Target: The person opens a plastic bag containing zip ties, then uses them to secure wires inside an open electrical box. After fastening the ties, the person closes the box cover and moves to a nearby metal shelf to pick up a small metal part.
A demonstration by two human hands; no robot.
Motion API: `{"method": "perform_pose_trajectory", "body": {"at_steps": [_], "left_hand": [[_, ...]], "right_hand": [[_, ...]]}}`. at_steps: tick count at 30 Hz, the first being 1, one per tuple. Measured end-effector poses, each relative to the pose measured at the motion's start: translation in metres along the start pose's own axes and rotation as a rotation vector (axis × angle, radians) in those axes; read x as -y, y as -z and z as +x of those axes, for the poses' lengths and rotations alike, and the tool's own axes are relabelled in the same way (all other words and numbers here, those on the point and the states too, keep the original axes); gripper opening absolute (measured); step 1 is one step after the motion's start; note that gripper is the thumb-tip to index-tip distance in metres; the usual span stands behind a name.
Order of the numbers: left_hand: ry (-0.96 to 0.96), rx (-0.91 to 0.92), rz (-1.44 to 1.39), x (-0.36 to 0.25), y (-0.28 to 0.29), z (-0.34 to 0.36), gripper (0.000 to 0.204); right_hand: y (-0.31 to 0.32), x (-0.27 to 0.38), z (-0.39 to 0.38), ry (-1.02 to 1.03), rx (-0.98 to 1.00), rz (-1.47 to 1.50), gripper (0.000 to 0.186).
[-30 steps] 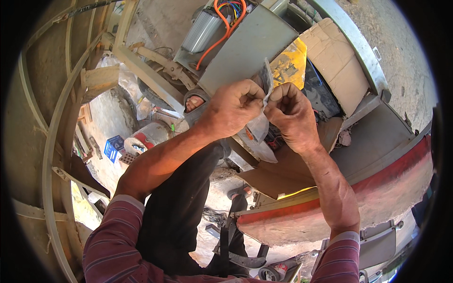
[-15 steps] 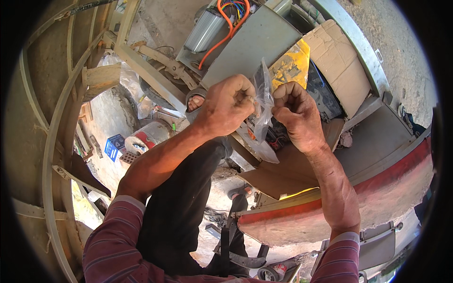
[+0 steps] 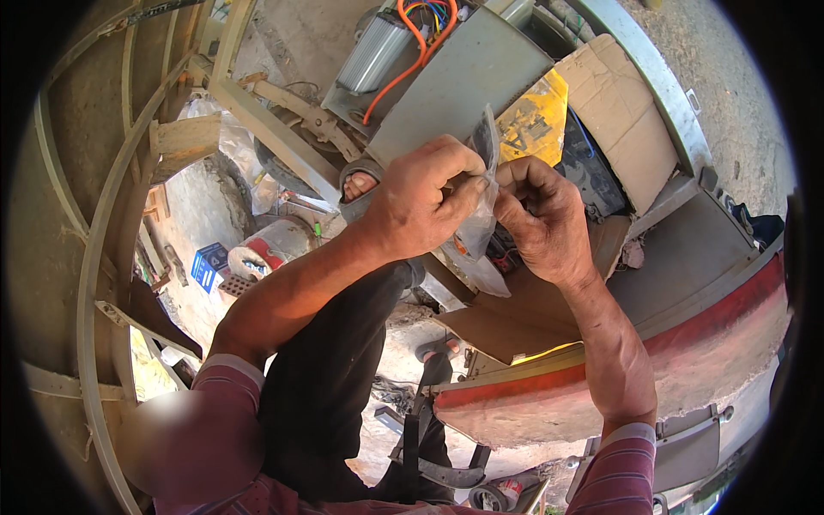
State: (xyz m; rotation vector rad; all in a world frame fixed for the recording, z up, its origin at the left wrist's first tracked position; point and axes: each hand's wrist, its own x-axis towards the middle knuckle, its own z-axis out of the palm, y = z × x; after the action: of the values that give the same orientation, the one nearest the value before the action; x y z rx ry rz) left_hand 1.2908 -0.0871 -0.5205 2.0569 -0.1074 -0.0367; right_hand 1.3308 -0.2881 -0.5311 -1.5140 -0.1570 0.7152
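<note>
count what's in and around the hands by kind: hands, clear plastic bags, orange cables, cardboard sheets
bare hands: 2, left hand and right hand
small clear plastic bag pinched between both hands: 1
orange cable: 1
brown cardboard sheets: 2
total: 6

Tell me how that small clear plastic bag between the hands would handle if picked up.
The clear plastic bag looks thin and creased, so probably floppy. It likely weighs little: fingertips of the left hand and right hand alone hold it. Its glossy film may be slippery.
</note>
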Motion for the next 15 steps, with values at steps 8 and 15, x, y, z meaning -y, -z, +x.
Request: {"method": "perform_pose_trajectory", "body": {"at_steps": [8,15], "left_hand": [[-0.087,-0.011,0.105,0.000,-0.006,0.001,0.009],[0.226,-0.166,0.020,0.018,0.000,0.004,0.003]], "right_hand": [[0.008,0.008,0.003,0.003,0.117,-0.280,0.015],[0.001,0.005,-0.006,-0.074,0.241,0.029,0.012]]}}
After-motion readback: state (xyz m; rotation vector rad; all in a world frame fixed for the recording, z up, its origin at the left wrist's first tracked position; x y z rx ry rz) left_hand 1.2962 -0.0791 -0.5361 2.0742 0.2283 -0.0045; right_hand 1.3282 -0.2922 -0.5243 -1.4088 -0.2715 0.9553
